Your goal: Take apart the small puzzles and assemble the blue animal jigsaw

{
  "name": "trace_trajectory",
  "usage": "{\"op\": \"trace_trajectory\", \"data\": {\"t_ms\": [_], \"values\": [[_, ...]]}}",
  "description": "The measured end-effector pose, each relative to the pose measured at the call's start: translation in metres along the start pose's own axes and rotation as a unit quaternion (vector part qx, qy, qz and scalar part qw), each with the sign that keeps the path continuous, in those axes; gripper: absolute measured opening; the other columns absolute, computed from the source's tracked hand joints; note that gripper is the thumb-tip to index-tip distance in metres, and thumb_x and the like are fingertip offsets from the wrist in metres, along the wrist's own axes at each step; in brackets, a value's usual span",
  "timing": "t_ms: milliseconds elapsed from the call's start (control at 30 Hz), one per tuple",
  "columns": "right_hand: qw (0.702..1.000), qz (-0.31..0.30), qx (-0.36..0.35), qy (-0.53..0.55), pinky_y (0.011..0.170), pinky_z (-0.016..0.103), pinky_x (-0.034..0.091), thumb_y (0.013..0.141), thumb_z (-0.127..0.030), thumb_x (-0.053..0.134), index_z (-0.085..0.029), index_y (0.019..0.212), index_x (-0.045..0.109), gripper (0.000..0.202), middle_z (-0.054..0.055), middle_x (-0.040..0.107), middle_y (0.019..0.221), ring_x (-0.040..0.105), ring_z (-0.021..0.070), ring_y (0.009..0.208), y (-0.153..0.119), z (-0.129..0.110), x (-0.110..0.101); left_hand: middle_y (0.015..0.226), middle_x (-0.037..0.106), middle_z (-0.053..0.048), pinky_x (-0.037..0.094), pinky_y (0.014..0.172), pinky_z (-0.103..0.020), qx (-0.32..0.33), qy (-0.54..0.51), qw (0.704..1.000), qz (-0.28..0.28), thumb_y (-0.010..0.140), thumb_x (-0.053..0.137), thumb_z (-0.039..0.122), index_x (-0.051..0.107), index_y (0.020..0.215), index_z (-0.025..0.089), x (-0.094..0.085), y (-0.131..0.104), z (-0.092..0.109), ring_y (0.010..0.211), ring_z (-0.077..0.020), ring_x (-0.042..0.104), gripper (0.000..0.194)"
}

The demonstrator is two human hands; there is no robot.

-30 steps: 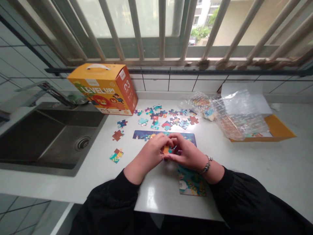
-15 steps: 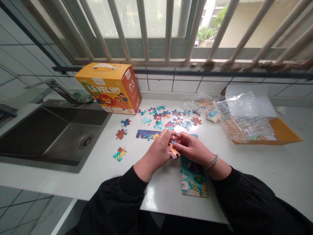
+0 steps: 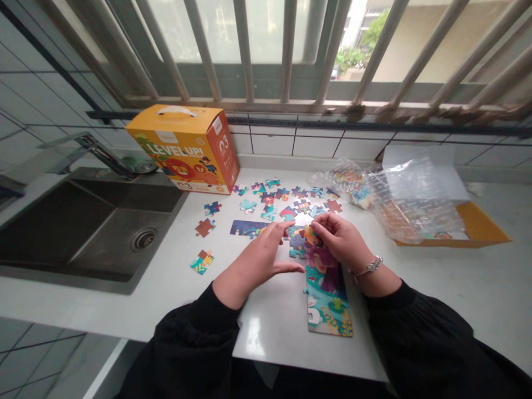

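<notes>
A partly joined jigsaw puzzle [image 3: 328,299] lies on the white counter, with a right-hand column and a dark blue top strip [image 3: 245,228]. My right hand [image 3: 343,241] is over its upper right part, thumb and fingers pinched on an orange puzzle piece [image 3: 311,235] at the joined pieces there. Part of that piece is hidden by the fingers. My left hand [image 3: 268,249] hovers left of the column, thumb and fingers spread, with nothing in it. Several loose puzzle pieces [image 3: 248,206] lie beyond the top strip.
Three loose pieces lie at the left, one of them brown [image 3: 205,227], near the sink [image 3: 120,233]. An orange puzzle box [image 3: 183,149] stands behind. At the right are crumpled clear plastic bags [image 3: 353,183] and an open box tray [image 3: 484,224]. Window bars line the back.
Both hands held the orange piece together before. My left hand has let go and spread its fingers to the left; my right hand has brought the piece up to the puzzle's upper part.
</notes>
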State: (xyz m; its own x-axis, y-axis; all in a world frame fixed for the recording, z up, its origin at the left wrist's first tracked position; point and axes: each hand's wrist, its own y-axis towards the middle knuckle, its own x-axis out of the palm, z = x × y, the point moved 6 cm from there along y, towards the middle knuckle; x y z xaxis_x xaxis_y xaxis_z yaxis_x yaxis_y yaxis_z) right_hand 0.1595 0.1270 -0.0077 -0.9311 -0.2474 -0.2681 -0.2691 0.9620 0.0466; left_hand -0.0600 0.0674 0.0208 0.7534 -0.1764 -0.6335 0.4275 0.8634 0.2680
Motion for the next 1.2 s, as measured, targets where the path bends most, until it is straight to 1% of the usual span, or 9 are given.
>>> {"op": "trace_trajectory", "data": {"t_ms": [67, 167, 300, 400, 600, 767, 967, 1067, 1200], "values": [[0.996, 0.063, -0.011, -0.065, 0.060, 0.031, 0.045, 0.100, -0.075, 0.067, -0.024, 0.099, 0.068, 0.051, 0.000, 0.066, 0.072, 0.057, 0.0175, 0.063, 0.005, 0.003, -0.020, 0.131, 0.067, -0.010, 0.061, 0.104, -0.049, -0.035, 0.051, 0.998, 0.032, 0.096, 0.089, 0.036, 0.051, 0.155, 0.029, -0.013, -0.001, -0.005, 0.116, -0.0301, 0.070, 0.071], [0.980, 0.138, -0.018, -0.142, 0.060, 0.032, 0.041, 0.102, -0.078, 0.061, -0.024, 0.096, 0.069, 0.055, 0.001, 0.066, 0.071, 0.055, 0.0179, 0.062, 0.009, 0.006, -0.048, 0.121, 0.070, -0.009, 0.059, 0.106, -0.049, -0.079, 0.122, 0.986, 0.081, 0.101, 0.076, 0.023, 0.063, 0.132, 0.022, -0.032, -0.002, -0.014, 0.117, -0.0300, 0.069, 0.034], [0.955, 0.170, -0.013, -0.241, 0.061, 0.033, 0.039, 0.105, -0.079, 0.050, -0.024, 0.081, 0.065, 0.062, 0.003, 0.067, 0.068, 0.058, 0.0198, 0.063, 0.014, 0.009, -0.073, 0.117, 0.072, -0.012, 0.057, 0.106, -0.051, -0.107, 0.190, 0.969, 0.115, 0.100, 0.072, 0.017, 0.067, 0.114, 0.019, -0.046, 0.001, -0.029, 0.116, -0.0321, 0.069, 0.015], [0.936, 0.149, -0.015, -0.319, 0.060, 0.033, 0.034, 0.105, -0.079, 0.046, -0.025, 0.068, 0.056, 0.066, 0.003, 0.060, 0.060, 0.055, 0.0193, 0.060, 0.017, 0.010, -0.077, 0.118, 0.073, -0.013, 0.056, 0.108, -0.051, -0.105, 0.218, 0.964, 0.106, 0.101, 0.069, 0.016, 0.068, 0.113, 0.019, -0.043, 0.009, -0.038, 0.117, -0.0330, 0.068, 0.012], [0.920, 0.045, -0.021, -0.390, 0.060, 0.035, 0.030, 0.103, -0.076, 0.048, -0.025, 0.058, 0.047, 0.068, 0.003, 0.055, 0.055, 0.048, 0.0175, 0.056, 0.022, 0.016, -0.065, 0.129, 0.074, -0.015, 0.055, 0.111, -0.051, -0.117, 0.243, 0.960, 0.073, 0.102, 0.065, 0.020, 0.072, 0.115, 0.019, -0.029, 0.026, -0.045, 0.123, -0.0341, 0.067, 0.015], [0.900, 0.020, -0.018, -0.434, 0.061, 0.037, 0.027, 0.106, -0.071, 0.045, -0.024, 0.054, 0.044, 0.070, 0.005, 0.057, 0.054, 0.045, 0.0175, 0.055, 0.024, 0.017, -0.062, 0.135, 0.074, -0.015, 0.053, 0.117, -0.051, -0.123, 0.266, 0.954, 0.065, 0.104, 0.063, 0.023, 0.073, 0.123, 0.019, -0.023, 0.038, -0.046, 0.130, -0.0348, 0.066, 0.022], [0.893, 0.032, 0.033, -0.448, 0.062, 0.037, 0.028, 0.108, -0.070, 0.039, -0.024, 0.054, 0.053, 0.072, 0.008, 0.063, 0.056, 0.052, 0.0196, 0.056, 0.023, 0.018, -0.066, 0.143, 0.072, -0.017, 0.055, 0.115, -0.051, -0.191, 0.318, 0.926, 0.070, 0.104, 0.064, 0.025, 0.073, 0.135, 0.017, -0.030, 0.049, -0.057, 0.135, -0.0374, 0.063, 0.033], [0.899, 0.076, 0.041, -0.429, 0.064, 0.037, 0.033, 0.109, -0.068, 0.039, -0.024, 0.060, 0.064, 0.070, 0.010, 0.072, 0.064, 0.064, 0.0236, 0.065, 0.023, 0.019, -0.073, 0.138, 0.072, -0.018, 0.056, 0.111, -0.053, -0.236, 0.346, 0.902, 0.102, 0.104, 0.066, 0.032, 0.073, 0.136, 0.016, -0.043, 0.045, -0.062, 0.130, -0.0398, 0.065, 0.036], [0.911, 0.127, 0.059, -0.387, 0.070, 0.036, 0.042, 0.112, -0.062, 0.036, -0.025, 0.070, 0.073, 0.067, 0.009, 0.077, 0.070, 0.074, 0.0258, 0.075, 0.022, 0.024, -0.083, 0.135, 0.073, -0.017, 0.056, 0.111, -0.052, -0.255, 0.359, 0.891, 0.108, 0.105, 0.059, 0.024, 0.076, 0.132, 0.016, -0.051, 0.039, -0.064, 0.128, -0.0389, 0.066, 0.033]]}}
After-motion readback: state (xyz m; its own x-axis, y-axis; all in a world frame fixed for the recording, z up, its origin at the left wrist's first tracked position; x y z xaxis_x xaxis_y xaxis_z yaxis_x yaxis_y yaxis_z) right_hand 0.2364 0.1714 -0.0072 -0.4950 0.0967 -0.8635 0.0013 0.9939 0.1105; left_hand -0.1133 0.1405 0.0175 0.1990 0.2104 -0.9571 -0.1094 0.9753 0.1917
